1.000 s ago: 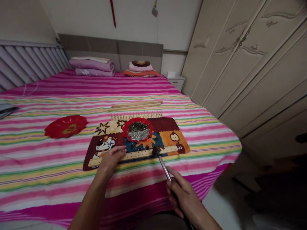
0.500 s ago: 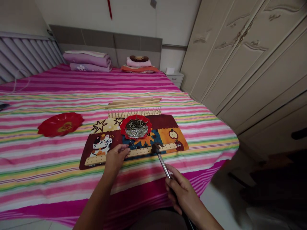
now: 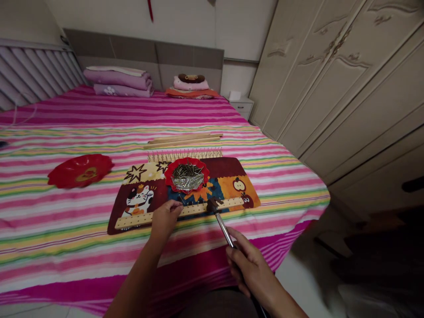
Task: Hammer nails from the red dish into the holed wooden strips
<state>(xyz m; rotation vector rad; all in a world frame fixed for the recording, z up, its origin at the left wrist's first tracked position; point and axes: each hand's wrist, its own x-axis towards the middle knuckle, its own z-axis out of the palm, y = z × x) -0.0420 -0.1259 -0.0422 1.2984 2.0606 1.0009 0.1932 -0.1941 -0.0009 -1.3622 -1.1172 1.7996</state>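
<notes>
My right hand (image 3: 250,265) grips the handle of a hammer (image 3: 225,229). The dark hammer head rests on or just over a pale wooden strip (image 3: 135,220) with rows of small holes. My left hand (image 3: 165,218) is over the strip, left of the hammer head, thumb and fingertips pinched around what looks like a thin nail. Several nails stand in the strip between that hand and the hammer. Just beyond them is a red scalloped dish (image 3: 168,176) heaped with loose nails (image 3: 188,176). Under the strip and dish lies a patterned mat (image 3: 223,170) with cat and apple pictures.
Behind the dish, another wooden strip (image 3: 198,154) bristles with upright nails. Plain wooden strips (image 3: 185,140) lie farther back. A red plate (image 3: 81,171) sits at left on the striped bed (image 3: 281,194). Folded bedding (image 3: 121,81) is by the headboard; a wardrobe (image 3: 331,88) stands at right.
My left hand has shifted a little to the right along the strip, and its fingers have drawn together. The hammer has barely moved. The view has tilted slightly.
</notes>
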